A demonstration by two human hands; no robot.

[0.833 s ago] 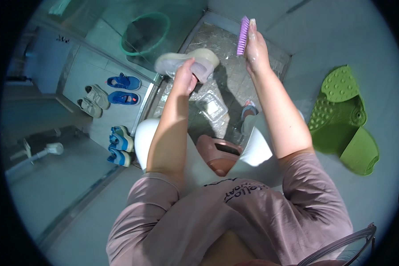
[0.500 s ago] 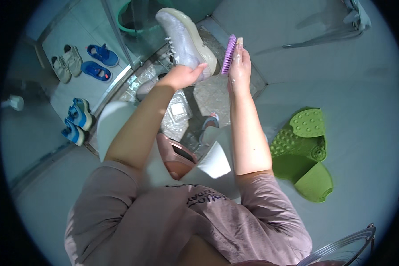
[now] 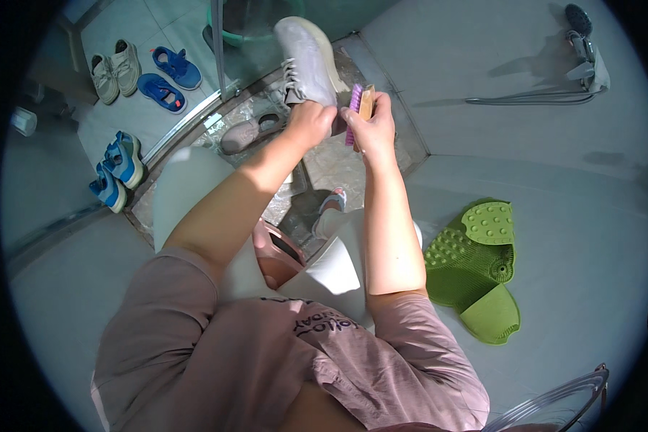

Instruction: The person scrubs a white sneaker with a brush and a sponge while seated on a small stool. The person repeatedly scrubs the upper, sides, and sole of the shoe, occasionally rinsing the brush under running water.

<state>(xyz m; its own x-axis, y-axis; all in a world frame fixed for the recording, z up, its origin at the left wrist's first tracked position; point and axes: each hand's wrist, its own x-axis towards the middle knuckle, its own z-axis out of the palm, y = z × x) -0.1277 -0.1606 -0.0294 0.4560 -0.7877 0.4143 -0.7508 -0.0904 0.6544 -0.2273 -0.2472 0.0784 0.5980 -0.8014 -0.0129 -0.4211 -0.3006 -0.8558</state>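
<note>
A pale grey lace-up shoe (image 3: pixel 307 65) hangs over a wet-looking tiled floor (image 3: pixel 349 162), its toe toward the top of the view, laces to the left and cream sole to the right. The left hand (image 3: pixel 312 124) is closed around the heel end, so most of the shoe extends beyond the fist.

Just to the right, the right hand (image 3: pixel 375 129) clamps a wood-backed brush (image 3: pixel 367 102) between thumb and fingers, its purple bristles (image 3: pixel 355 108) turned toward the shoe's heel. Brush and heel are very near each other; whether they touch cannot be told.

Below, a second grey shoe (image 3: pixel 241 136) lies on the floor, to the left of the left forearm. A sandalled foot (image 3: pixel 334 201) shows between the forearms, and closer to the body sits a pink object (image 3: pixel 276 255) with a dark opening, partly hidden.

To the left, beyond a metal track (image 3: pixel 173 139), stand a pale pair of shoes (image 3: pixel 115 72) and a blue pair (image 3: pixel 169 79), with a two-tone blue pair (image 3: pixel 119 171) nearer the person. A green-rimmed tub (image 3: pixel 232 36) is partly visible at the top. At right are a folded green mat (image 3: pixel 491 270) with raised bumps and, farther up, a shower head (image 3: pixel 578 20) and its hose (image 3: pixel 525 100).
</note>
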